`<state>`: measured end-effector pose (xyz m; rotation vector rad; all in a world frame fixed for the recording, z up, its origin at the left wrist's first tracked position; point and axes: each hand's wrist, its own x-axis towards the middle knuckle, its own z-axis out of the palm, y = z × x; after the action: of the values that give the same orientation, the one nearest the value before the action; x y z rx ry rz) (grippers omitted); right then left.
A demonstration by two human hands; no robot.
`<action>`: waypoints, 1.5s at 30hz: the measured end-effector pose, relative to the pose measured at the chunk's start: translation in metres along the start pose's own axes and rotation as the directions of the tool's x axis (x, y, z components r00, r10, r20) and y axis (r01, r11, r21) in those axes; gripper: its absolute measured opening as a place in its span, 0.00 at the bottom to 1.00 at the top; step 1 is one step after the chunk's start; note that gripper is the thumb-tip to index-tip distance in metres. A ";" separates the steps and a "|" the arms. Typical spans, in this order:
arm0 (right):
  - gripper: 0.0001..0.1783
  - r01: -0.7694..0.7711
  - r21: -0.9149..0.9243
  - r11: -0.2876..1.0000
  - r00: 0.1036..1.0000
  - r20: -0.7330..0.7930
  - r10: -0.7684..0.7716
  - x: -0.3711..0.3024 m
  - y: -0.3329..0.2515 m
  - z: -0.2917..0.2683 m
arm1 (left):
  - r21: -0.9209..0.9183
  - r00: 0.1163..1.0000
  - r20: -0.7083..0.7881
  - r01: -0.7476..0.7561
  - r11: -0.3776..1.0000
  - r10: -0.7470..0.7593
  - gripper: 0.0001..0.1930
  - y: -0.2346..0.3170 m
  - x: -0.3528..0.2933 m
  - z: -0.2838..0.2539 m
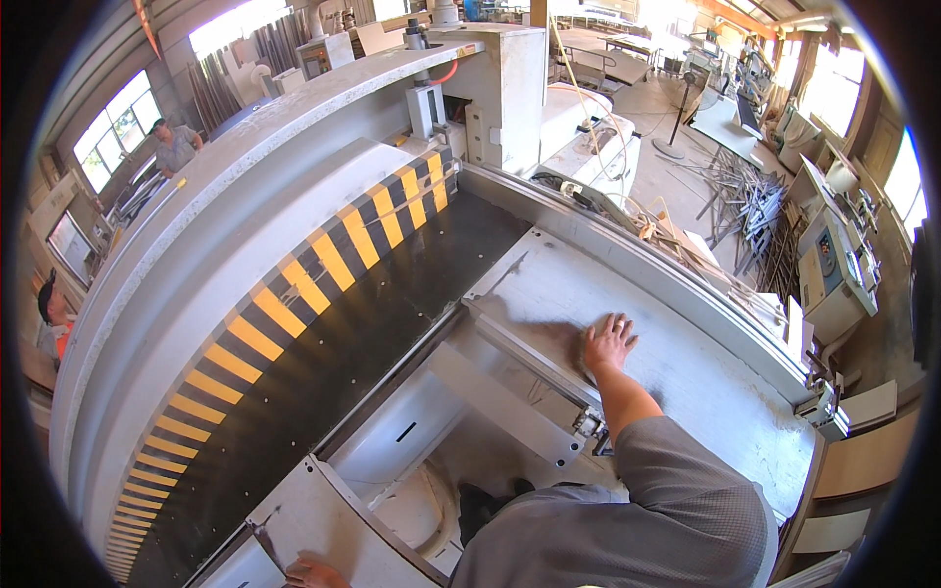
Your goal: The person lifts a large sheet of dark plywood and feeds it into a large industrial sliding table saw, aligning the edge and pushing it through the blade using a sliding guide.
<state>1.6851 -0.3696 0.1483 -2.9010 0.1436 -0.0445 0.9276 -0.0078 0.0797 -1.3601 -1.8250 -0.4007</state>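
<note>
My right hand lies palm down on a wide grey metal table, fingers slightly spread and holding nothing. Its arm reaches forward in a short dark sleeve. At the lower edge, my left hand rests on a second grey metal panel. The picture's edge cuts it off in part, but its fingers look stretched out flat. Between the two surfaces a narrow metal arm spans a gap where my legs stand. Beyond them runs a long black machine bed with small pale dots.
Over the bed hangs a long beam with a yellow and black striped guard. A raised metal fence borders the right table. Scrap strips are heaped on the floor. A person stands beyond the machine; another is at the far left.
</note>
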 end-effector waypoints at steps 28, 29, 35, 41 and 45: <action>0.41 -0.014 -0.053 0.998 0.999 0.037 0.016 0.003 -0.003 0.002 | 0.055 0.709 0.651 0.313 0.948 -0.272 0.37 -0.001 0.018 -0.014; 0.41 0.001 -0.049 0.999 0.999 0.042 0.001 0.004 0.000 0.003 | 0.065 0.707 0.647 0.324 0.944 -0.287 0.37 0.000 0.019 -0.020; 0.41 -0.022 -0.073 0.997 0.996 0.084 0.028 0.001 -0.003 -0.001 | 0.151 0.688 0.671 0.238 0.959 -0.276 0.37 0.016 0.032 -0.058; 0.42 -0.033 -0.055 0.998 0.990 0.137 0.040 0.002 -0.012 -0.008 | -0.028 0.764 0.637 0.163 0.986 -0.108 0.33 0.005 0.019 -0.049; 0.42 -0.027 -0.060 0.998 0.993 0.113 0.034 0.004 -0.007 0.003 | -0.104 0.794 0.608 0.089 0.991 -0.007 0.32 0.002 0.010 -0.038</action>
<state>1.6898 -0.3625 0.1474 -2.9495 0.1714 0.1323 0.9442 -0.0253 0.1109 -1.6649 -2.3937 -0.1001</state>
